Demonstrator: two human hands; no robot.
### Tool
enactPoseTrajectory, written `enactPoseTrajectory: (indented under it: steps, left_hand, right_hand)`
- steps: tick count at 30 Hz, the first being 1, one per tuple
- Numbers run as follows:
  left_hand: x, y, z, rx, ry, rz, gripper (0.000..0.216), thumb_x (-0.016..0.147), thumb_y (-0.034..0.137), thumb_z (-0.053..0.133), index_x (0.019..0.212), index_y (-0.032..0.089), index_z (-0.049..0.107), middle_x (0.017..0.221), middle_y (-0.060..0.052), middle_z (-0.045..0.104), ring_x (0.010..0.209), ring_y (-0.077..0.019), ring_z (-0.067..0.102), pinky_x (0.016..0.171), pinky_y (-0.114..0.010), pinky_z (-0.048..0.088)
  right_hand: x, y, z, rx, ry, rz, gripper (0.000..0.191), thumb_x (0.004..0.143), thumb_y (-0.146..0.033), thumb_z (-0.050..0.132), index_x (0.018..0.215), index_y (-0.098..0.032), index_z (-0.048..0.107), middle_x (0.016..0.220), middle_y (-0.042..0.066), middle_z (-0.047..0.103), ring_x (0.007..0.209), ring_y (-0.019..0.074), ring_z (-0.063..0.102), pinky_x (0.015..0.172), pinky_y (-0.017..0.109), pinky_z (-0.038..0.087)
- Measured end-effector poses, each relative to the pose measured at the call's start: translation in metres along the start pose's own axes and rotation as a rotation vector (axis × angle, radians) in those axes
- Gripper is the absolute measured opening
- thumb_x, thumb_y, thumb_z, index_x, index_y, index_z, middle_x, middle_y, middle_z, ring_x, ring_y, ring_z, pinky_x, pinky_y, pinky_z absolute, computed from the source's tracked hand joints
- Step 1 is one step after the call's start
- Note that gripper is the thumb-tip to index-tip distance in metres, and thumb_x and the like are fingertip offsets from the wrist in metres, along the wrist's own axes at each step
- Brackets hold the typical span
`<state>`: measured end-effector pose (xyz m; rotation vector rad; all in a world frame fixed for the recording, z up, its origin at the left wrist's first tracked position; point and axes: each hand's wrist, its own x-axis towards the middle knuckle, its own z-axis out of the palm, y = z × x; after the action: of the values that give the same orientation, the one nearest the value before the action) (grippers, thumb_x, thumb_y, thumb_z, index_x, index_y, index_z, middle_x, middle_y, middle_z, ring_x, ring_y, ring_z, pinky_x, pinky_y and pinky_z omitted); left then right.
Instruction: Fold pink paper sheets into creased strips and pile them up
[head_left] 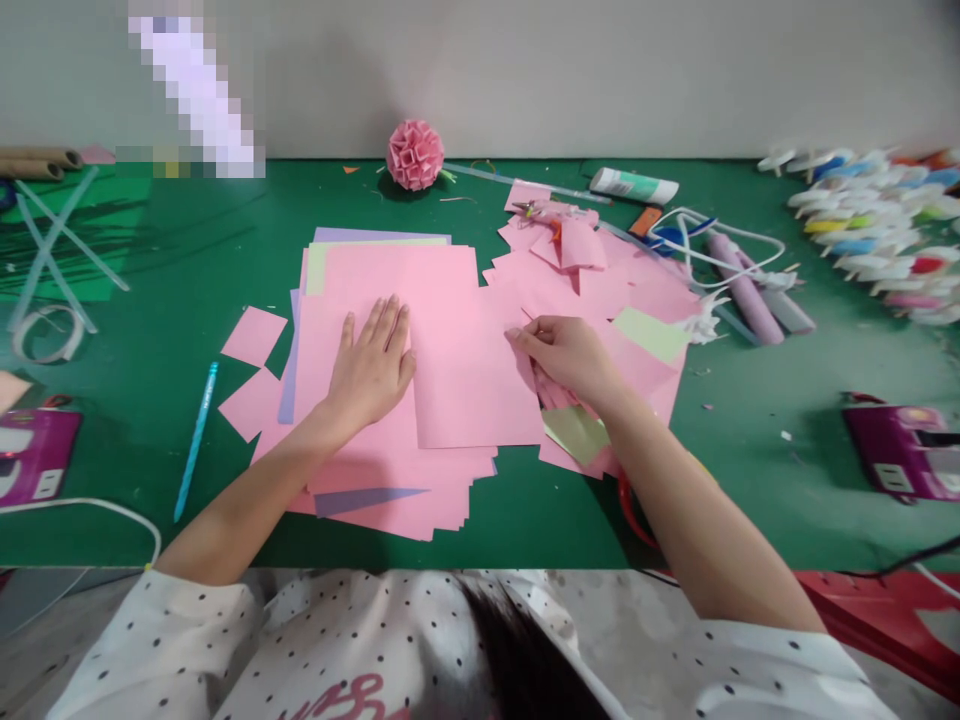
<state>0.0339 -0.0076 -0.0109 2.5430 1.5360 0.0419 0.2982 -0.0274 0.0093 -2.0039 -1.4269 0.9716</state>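
Observation:
A pink sheet of paper (472, 390) lies over the right part of a stack of pink paper (330, 440), reaching past the stack's right side. My right hand (566, 355) pinches this sheet's right edge between thumb and fingers. My left hand (375, 360) rests flat on the pink paper with its fingers stretched out, its thumb near the sheet's left edge. Purple and pale green papers show at the stack's borders. Under and beyond my right hand is a loose pile of pink paper pieces (622, 275) with some pale green ones.
A pink paper ball (415, 156) stands at the back. A blue pencil (196, 440) lies left, near small pink squares (255, 337). Back right are a glue gun (555, 212), a glue stick (634, 186) and a white cable. Red scissors handles (634, 510) show partly under my right forearm.

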Motion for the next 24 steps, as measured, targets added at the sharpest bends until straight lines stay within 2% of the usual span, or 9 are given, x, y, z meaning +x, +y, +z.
enactPoseTrajectory:
  steps: [4, 8, 13, 16, 20, 24]
  left_hand:
    - [-0.0009, 0.0015, -0.0008, -0.008, 0.006, 0.001, 0.063, 0.104, 0.032, 0.022, 0.163, 0.008, 0.022, 0.172, -0.015, 0.02, 0.161, -0.0285, 0.017, 0.129, -0.059, 0.009]
    - [-0.0014, 0.0021, -0.001, -0.024, 0.025, 0.005, 0.063, 0.104, 0.032, 0.022, 0.163, 0.009, 0.022, 0.171, -0.015, 0.022, 0.16, -0.029, 0.017, 0.129, -0.059, 0.01]
    - [-0.0018, 0.0019, -0.001, -0.018, 0.026, 0.017, 0.064, 0.104, 0.032, 0.022, 0.163, 0.007, 0.022, 0.171, -0.016, 0.022, 0.161, -0.0295, 0.017, 0.129, -0.059, 0.009]
    - [-0.0017, 0.0014, -0.0004, -0.014, 0.023, 0.015, 0.064, 0.104, 0.033, 0.02, 0.163, 0.008, 0.02, 0.171, -0.016, 0.021, 0.161, -0.0289, 0.016, 0.129, -0.058, 0.009]
    - [-0.001, 0.0008, 0.0008, -0.016, 0.018, 0.009, 0.064, 0.105, 0.033, 0.02, 0.164, 0.009, 0.019, 0.172, -0.015, 0.021, 0.161, -0.028, 0.016, 0.13, -0.057, 0.007]
    - [-0.0006, 0.0008, 0.0005, -0.019, 0.015, 0.011, 0.064, 0.104, 0.032, 0.019, 0.164, 0.007, 0.019, 0.172, -0.015, 0.021, 0.161, -0.0282, 0.016, 0.13, -0.057, 0.007]
  right_hand:
    - [-0.0028, -0.0046, -0.001, -0.094, 0.022, -0.007, 0.031, 0.089, -0.041, 0.064, 0.066, -0.022, 0.055, 0.052, -0.002, 0.061, 0.048, 0.0124, 0.051, 0.057, 0.029, 0.038]
    - [-0.0077, -0.0082, -0.002, -0.078, -0.03, 0.011, 0.033, 0.091, -0.042, 0.061, 0.066, -0.023, 0.052, 0.051, 0.0, 0.063, 0.049, 0.0141, 0.055, 0.059, 0.029, 0.041]
    - [-0.0074, -0.0064, -0.0001, -0.133, 0.021, -0.012, 0.031, 0.091, -0.038, 0.062, 0.065, -0.023, 0.053, 0.048, -0.001, 0.059, 0.047, 0.0143, 0.053, 0.058, 0.029, 0.041]
    - [-0.0063, -0.0062, -0.0001, -0.132, 0.0, 0.008, 0.031, 0.091, -0.037, 0.062, 0.065, -0.023, 0.053, 0.048, -0.001, 0.061, 0.046, 0.0139, 0.053, 0.057, 0.029, 0.04]
    - [-0.0076, -0.0084, -0.0015, -0.065, -0.059, 0.057, 0.03, 0.092, -0.031, 0.061, 0.065, -0.023, 0.051, 0.044, -0.002, 0.059, 0.043, 0.0128, 0.054, 0.055, 0.027, 0.04]
    - [-0.01, -0.0096, -0.0026, 0.116, -0.135, 0.101, 0.031, 0.094, -0.027, 0.059, 0.065, -0.022, 0.048, 0.048, -0.001, 0.062, 0.04, 0.0108, 0.053, 0.049, 0.024, 0.039]
